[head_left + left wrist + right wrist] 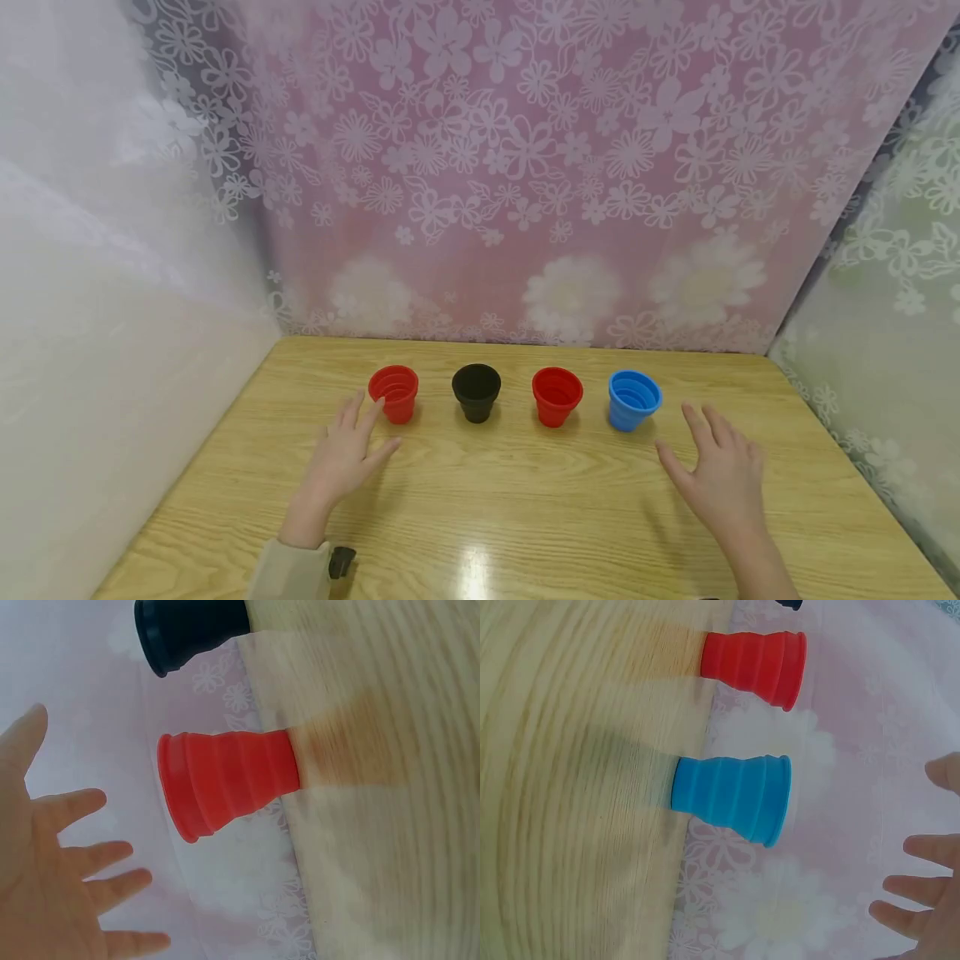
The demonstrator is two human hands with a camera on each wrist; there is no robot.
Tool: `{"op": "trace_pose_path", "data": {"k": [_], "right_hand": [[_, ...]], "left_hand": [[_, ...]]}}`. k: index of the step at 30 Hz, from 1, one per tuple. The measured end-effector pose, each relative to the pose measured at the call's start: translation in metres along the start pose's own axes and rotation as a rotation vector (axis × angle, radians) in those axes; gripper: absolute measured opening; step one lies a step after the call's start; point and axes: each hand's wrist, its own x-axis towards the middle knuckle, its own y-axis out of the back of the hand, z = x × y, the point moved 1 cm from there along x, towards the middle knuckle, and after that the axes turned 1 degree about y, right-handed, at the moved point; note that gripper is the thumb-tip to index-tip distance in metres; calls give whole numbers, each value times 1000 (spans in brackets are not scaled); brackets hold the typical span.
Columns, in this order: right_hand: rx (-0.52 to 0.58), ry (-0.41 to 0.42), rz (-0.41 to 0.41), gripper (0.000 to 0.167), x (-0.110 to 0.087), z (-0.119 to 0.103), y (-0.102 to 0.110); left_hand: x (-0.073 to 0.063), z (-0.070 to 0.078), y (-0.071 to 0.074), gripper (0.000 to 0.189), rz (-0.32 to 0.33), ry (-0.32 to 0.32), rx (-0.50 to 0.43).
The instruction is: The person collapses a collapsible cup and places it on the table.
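Observation:
Across the wooden table stand a red cup (pixel 401 407), a black cup (pixel 477 392), a second red cup (pixel 555 408) and a blue cup (pixel 626 413), all upright in a row. My left hand (pixel 342 458) hovers by the leftmost red cup (pixel 225 780) with spread fingers and holds nothing; in the head view a fingertip overlaps that cup. Beyond it in the left wrist view is part of the black cup (pixel 191 630). To the right of the blue cup (pixel 731 796), my right hand (pixel 720 475) is held with extended fingers, apart from the cup and holding nothing.
A pink flowered cloth (pixel 480 167) hangs behind the table's back edge. Pale sheets close off the left side (pixel 135 250) and right side (pixel 892 292). The wooden tabletop (pixel 517 500) extends in front of the cups.

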Motion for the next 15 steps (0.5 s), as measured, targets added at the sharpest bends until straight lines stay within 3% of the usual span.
{"op": "trace_pose_path", "data": {"k": [4,7,10,15], "right_hand": [[71,70,156,47,1,-4,-1],[100,99,210,39,1,-6,-1],[118,75,199,34,0,-9,0],[151,-16,89,32,-1,-12,-3]], "left_hand": [[2,2,0,55,100,-76,-24],[3,4,1,43,143,-88,-36],[3,4,1,31,143,-62,-53],[2,1,-2,28,110,-11,-98]]}}
